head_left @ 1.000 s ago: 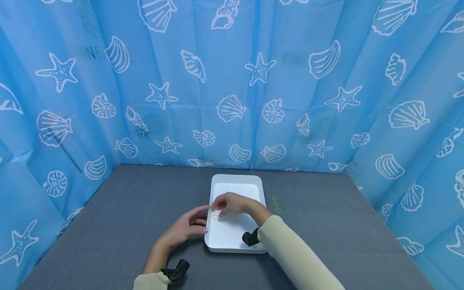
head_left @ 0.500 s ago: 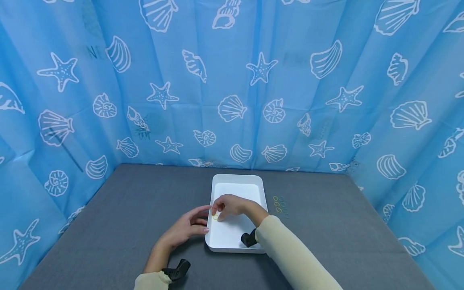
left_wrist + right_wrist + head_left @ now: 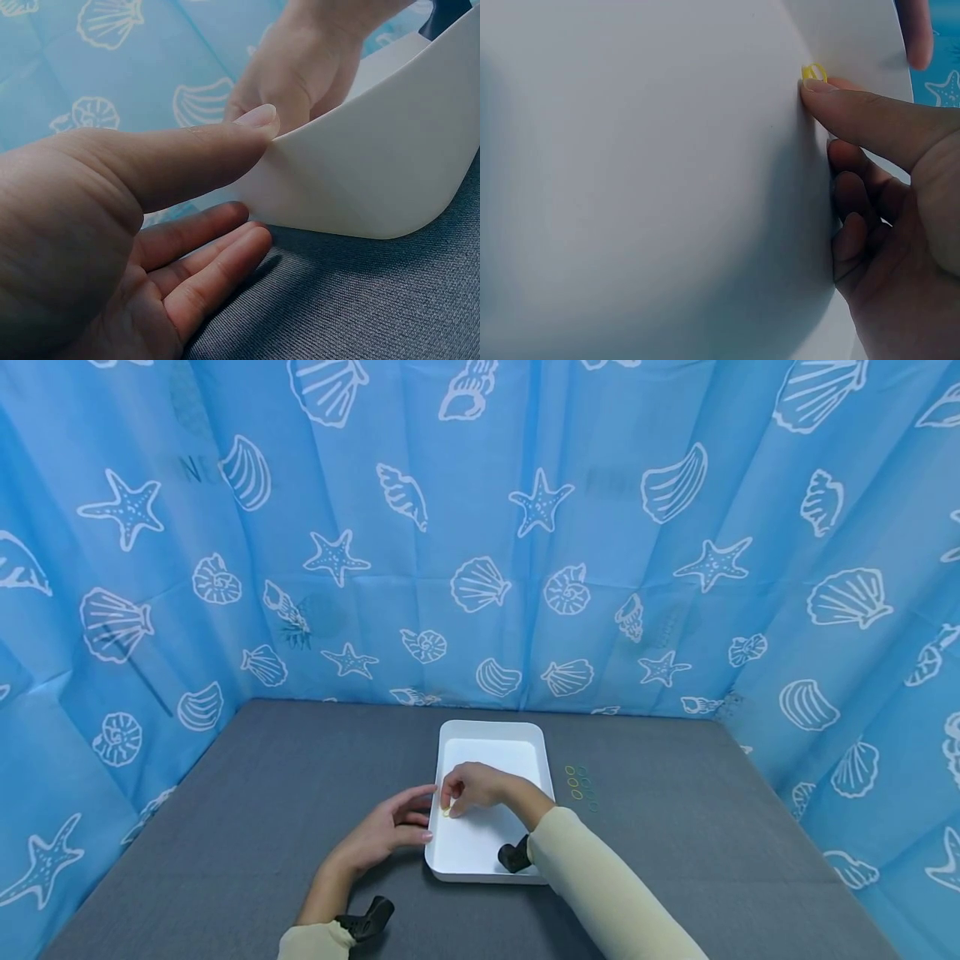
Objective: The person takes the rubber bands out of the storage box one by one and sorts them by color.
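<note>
A white tray (image 3: 490,877) stands on the grey cloth. Inside its left part, my right hand (image 3: 472,783) pinches a small yellow rubber band (image 3: 823,71) between thumb and index finger, close to the tray's floor. The loop sticks out past the thumb tip in the right wrist view; the rest is covered by the fingers. My left hand (image 3: 380,835) is at the tray's left side. Its thumb (image 3: 202,161) touches the rim, while the other fingers (image 3: 217,274) extend low beside the outer wall.
To the right of the tray lie several yellow rubber bands (image 3: 577,794) and several green rubber bands (image 3: 593,807) on the grey tabletop (image 3: 660,860). A blue curtain (image 3: 480,627) with white shells hangs behind and at both sides.
The yellow band lay flat on the tray's floor beside my right fingertips. My right thumb and index finger have closed on it. The left hand stays at the tray's side.
</note>
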A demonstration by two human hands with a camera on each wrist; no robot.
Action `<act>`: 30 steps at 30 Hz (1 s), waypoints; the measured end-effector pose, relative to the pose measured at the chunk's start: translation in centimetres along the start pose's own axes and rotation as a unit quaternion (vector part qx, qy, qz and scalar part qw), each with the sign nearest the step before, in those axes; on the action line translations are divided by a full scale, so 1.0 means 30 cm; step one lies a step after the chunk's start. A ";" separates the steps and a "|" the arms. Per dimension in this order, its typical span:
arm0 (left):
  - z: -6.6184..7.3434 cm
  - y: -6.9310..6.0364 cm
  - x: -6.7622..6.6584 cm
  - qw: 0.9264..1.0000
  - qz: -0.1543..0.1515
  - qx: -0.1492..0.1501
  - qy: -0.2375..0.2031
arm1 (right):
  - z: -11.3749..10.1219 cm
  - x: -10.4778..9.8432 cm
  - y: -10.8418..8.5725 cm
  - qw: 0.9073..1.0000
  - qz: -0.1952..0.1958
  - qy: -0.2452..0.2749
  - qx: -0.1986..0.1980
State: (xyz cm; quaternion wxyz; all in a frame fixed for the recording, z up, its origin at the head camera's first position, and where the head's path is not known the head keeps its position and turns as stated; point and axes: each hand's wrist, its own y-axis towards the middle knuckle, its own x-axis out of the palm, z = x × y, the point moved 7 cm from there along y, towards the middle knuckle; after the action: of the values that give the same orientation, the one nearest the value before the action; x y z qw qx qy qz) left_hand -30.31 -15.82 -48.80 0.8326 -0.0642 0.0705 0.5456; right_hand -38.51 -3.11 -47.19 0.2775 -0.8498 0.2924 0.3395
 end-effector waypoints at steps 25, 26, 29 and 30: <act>-0.005 -0.001 -0.002 1.000 -0.002 0.003 -0.004 | -0.002 -0.017 -0.021 1.000 0.020 0.013 0.014; -0.005 -0.001 -0.002 1.000 -0.001 0.003 -0.005 | -0.002 -0.018 -0.023 1.000 0.021 0.015 0.014; -0.005 -0.001 -0.003 1.000 0.000 -0.001 -0.004 | 0.004 -0.025 -0.027 0.999 0.027 0.019 0.013; -0.005 -0.001 -0.004 1.000 0.001 -0.002 -0.005 | 0.007 -0.028 -0.028 0.999 0.030 0.020 0.014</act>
State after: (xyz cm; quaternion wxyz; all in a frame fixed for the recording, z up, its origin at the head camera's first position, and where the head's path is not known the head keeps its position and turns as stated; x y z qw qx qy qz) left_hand -30.35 -15.96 -48.91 0.8325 -0.0629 0.0656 0.5465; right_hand -38.52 -2.15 -46.46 0.2728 -0.8437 0.3276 0.3261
